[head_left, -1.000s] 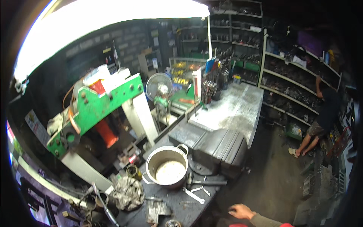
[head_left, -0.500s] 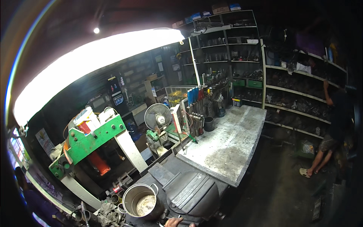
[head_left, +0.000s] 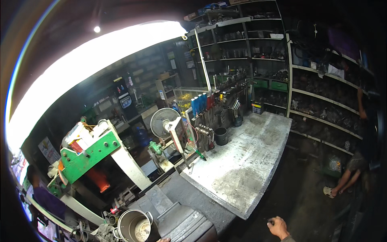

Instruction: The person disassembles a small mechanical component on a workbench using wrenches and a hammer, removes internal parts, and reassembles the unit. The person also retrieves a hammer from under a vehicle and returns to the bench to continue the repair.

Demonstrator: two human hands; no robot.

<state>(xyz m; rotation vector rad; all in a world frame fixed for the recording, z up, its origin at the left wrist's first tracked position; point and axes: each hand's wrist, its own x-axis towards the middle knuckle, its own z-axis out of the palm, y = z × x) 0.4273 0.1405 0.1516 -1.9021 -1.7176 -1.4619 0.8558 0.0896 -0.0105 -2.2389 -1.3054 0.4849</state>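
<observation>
Over the dark floor at the lower right is my right hand (head_left: 278, 228), its fingers curled closed around a small dark thing I cannot make out. Only a sliver of my left hand (head_left: 164, 240) shows at the bottom edge; its fingers are cut off. It is nearest to a two-handled metal pot (head_left: 125, 222) with a pale crusted bottom, and to a large dark ridged metal piece (head_left: 187, 224) on the grey bench (head_left: 207, 204). A worn metal-topped table (head_left: 242, 173) adjoins this bench.
Screwdrivers and wrenches hang on a tool rack (head_left: 201, 105) behind a black cup (head_left: 221, 136). A fan (head_left: 164, 123) and a green press frame (head_left: 90, 155) stand at left. Shelves (head_left: 322, 107) line the right. One person (head_left: 356, 141) stands there; another (head_left: 46, 197) is far left.
My right hand has come out to the right, away from the bench. The view has shifted, so the pot and ridged piece sit lower and further left. My left hand is nearly out of frame.
</observation>
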